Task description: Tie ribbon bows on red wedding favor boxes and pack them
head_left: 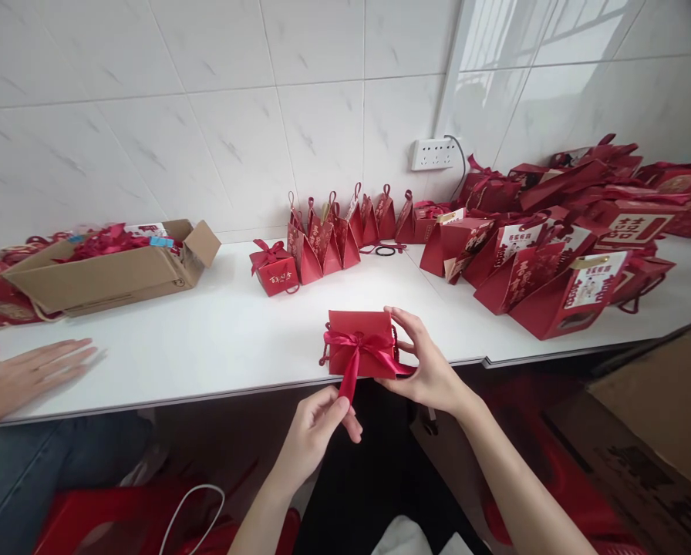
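Observation:
A small red gift box [339, 356] stands at the front edge of the white table, with twisted cord handles at its sides. A shiny crimson ribbon [350, 378] is tied in a bow across its front. My left hand [322, 420] pinches one hanging ribbon tail between thumb and fingers, just below the box. On the box's right side, my right hand [423, 362] grips it, thumb low and fingers behind the edge. Another ribbon tail sticks out by that hand's palm.
Behind stand a bow-tied red box [277, 277] and a row of triangular red boxes [322, 245]. A cardboard box of ribbons [119, 281] is at left, near another person's hand [38, 378]. Red gift boxes [577, 297] pile up at right. A power strip [432, 154] is on the wall.

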